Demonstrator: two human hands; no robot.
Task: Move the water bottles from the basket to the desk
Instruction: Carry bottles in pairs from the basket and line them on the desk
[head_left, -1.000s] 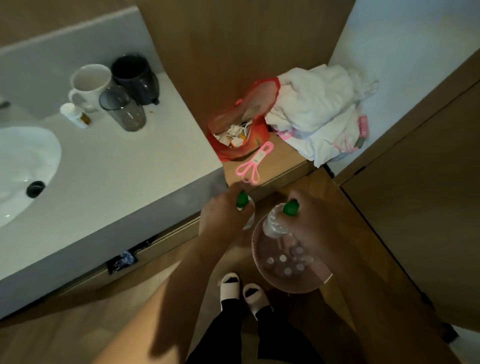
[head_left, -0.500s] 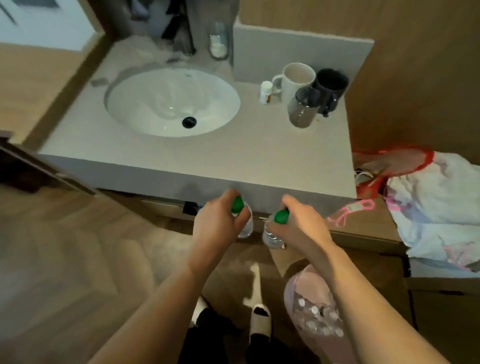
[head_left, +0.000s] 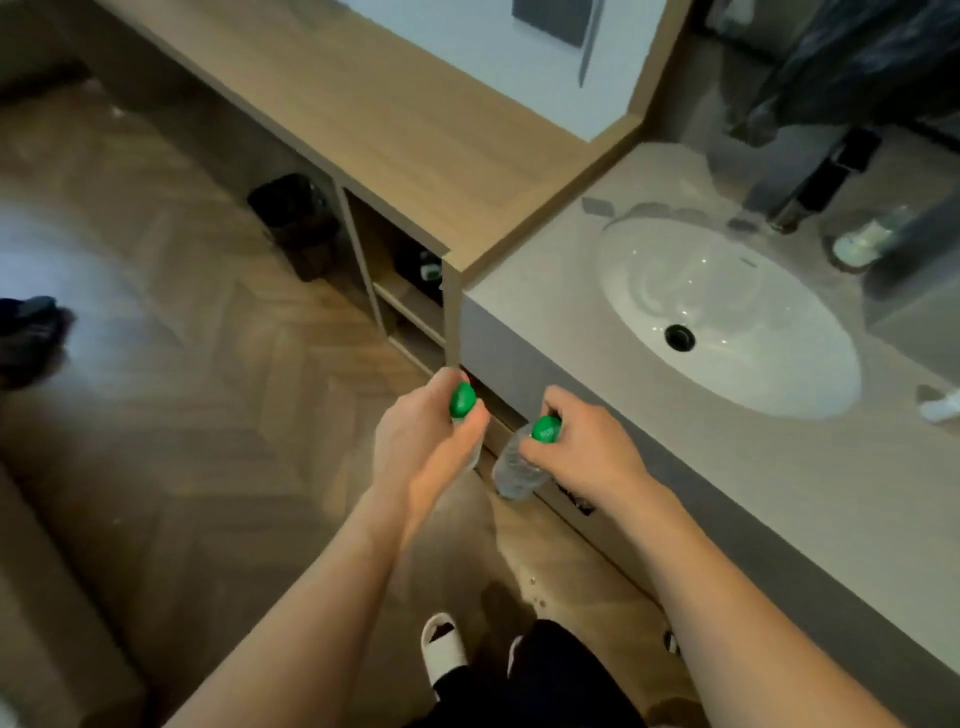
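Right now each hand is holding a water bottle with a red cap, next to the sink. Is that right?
Not quite: the caps are green, not red. The head view shows the left hand holding one bottle's green cap and the right hand holding the other water bottle near its green cap, next to the sink.

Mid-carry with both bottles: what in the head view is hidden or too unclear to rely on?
- Left bottle: body hidden behind the left hand; only its green cap shows.
- Right bottle: neck covered by the right hand; water level unreadable.
- Basket: out of frame.
- Dark items in the wooden desk shelf: too shadowed to identify.
- Dark object at left edge: blurred, cut off.
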